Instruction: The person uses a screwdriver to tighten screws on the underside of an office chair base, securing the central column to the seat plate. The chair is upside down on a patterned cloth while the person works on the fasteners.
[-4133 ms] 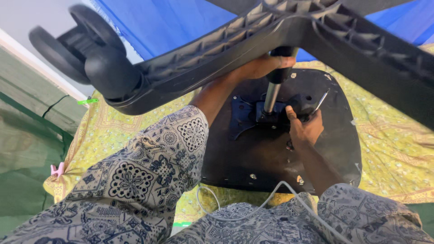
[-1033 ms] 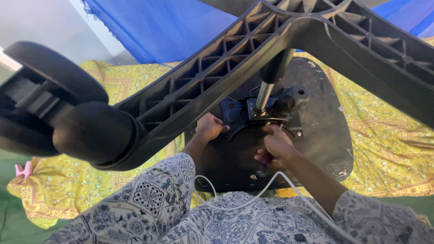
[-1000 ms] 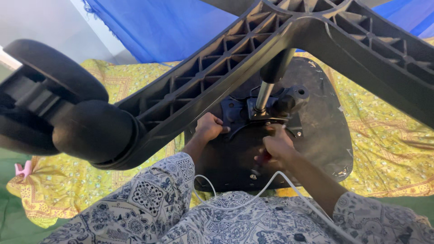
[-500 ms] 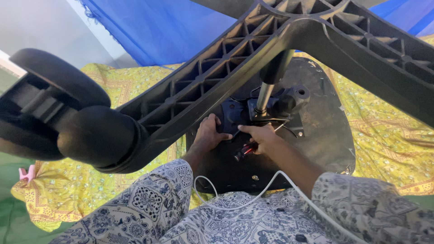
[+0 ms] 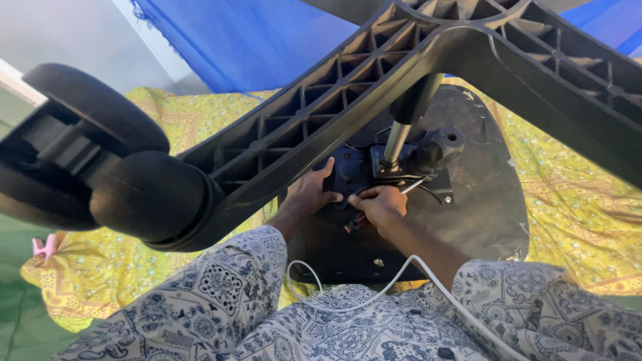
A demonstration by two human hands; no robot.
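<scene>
Since a moment ago the right hand (image 5: 382, 206) has curled tighter around a red-tipped tool (image 5: 354, 223) just below the chair mechanism (image 5: 374, 167). The left hand (image 5: 311, 194) lies open, flat against the mechanism, beneath the chair leg (image 5: 321, 127).

Chair base (image 5: 374, 100) arches over the seat underside (image 5: 481, 200) — caster (image 5: 100, 167) left, cloth (image 5: 167, 127) beneath.

A yellow patterned cloth (image 5: 582, 200) is spread over a green floor (image 5: 17, 314). The black underside of an upturned chair seat (image 5: 481, 207) lies directly on the cloth, near its middle. Just off the cloth's left edge, a small pink object (image 5: 44, 246) rests on the floor.
</scene>
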